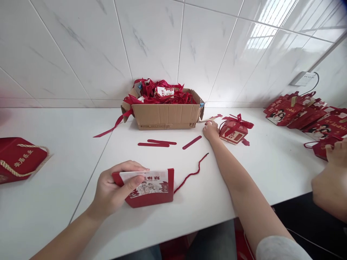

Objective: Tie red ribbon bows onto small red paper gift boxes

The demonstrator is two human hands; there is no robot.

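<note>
My left hand [115, 187] grips a red gift box [151, 202] near the front of the table, thumb pressed on a white printed card [153, 186] against its face. A red cord [187, 177] trails from the box's right side over the tabletop. My right hand [210, 129] reaches forward to the right end of the cardboard box [165, 115], fingers curled; what they hold, if anything, I cannot make out. Just behind those fingers lies a thin pale strip with a red end [215, 118]. Right beside the hand stands a small red box with a ribbon bow [234, 130].
Red ribbons [176, 96] and printed cards fill the cardboard box. Several flat red strips [162, 143] lie before it. A red box with rope handle [23, 159] is at left. At right, another person's hand [336, 155] touches one of several red gift boxes [287, 110].
</note>
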